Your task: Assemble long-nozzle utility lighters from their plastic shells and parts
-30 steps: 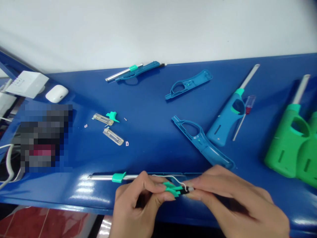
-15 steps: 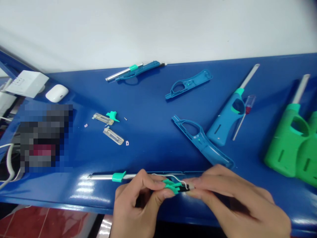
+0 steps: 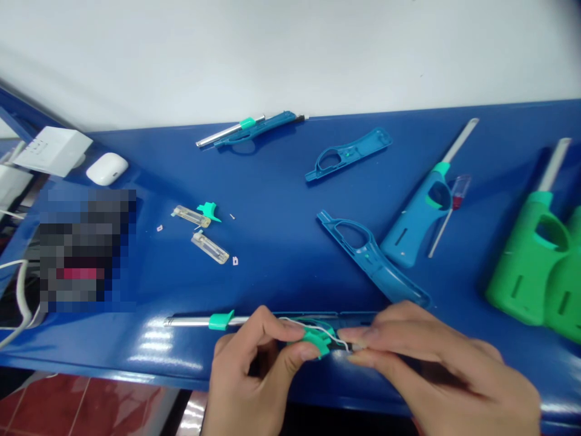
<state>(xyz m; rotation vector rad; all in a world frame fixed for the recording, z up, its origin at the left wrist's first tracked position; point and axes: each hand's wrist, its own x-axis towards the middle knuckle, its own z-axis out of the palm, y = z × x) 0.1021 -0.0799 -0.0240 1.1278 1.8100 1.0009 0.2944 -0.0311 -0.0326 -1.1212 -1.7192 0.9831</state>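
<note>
Near the table's front edge, my left hand (image 3: 265, 369) pinches a green trigger piece (image 3: 318, 342) between thumb and forefinger. My right hand (image 3: 422, 363) pinches a small black part (image 3: 338, 345) at the trigger's right side; its far end is hidden by the fingers. A thin white wire (image 3: 313, 325) runs over the trigger to my right fingertips. Behind my left hand lies a metal tube (image 3: 188, 322) with a green collar (image 3: 221, 320). A blue shell half under the hands is mostly hidden.
Blue shell halves (image 3: 351, 154) (image 3: 372, 260), a blue lighter (image 3: 415, 218), a screwdriver (image 3: 445, 218) and green lighters (image 3: 521, 260) lie behind and right. Clear tanks (image 3: 210, 247) and small parts lie left of centre. A white case (image 3: 107, 169) sits at the left.
The green trigger has turned slightly in my left fingers. My right fingertips have shifted around the black part, and the wire's end sits a little lower.
</note>
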